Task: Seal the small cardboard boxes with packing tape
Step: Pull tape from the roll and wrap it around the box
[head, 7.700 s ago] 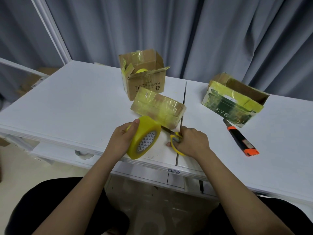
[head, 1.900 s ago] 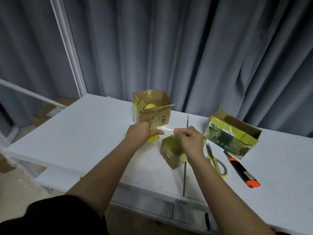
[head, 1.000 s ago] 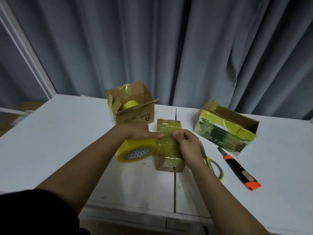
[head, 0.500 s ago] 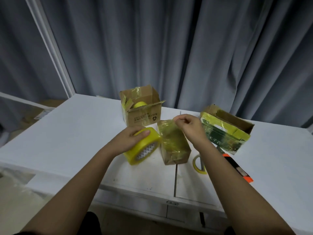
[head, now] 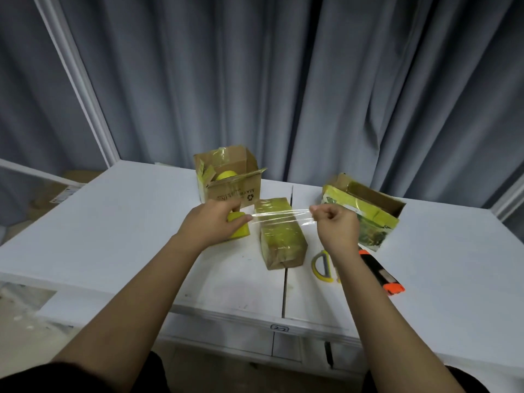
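**Tape stretched right over the box**

My left hand [head: 215,222] gripped the tape roll [head: 239,229] left of the small box [head: 280,236]; my right hand [head: 334,222] pinched the tape strip [head: 280,218] on its right. The strip crossed the box's long axis, which ran away from me on the tabletop [head: 127,222].

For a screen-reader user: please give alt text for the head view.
A person stretches a clear strip of tape above a small taped cardboard box, left hand gripping the yellow tape roll, right hand pinching the free end. Scissors and a utility knife lie nearby.
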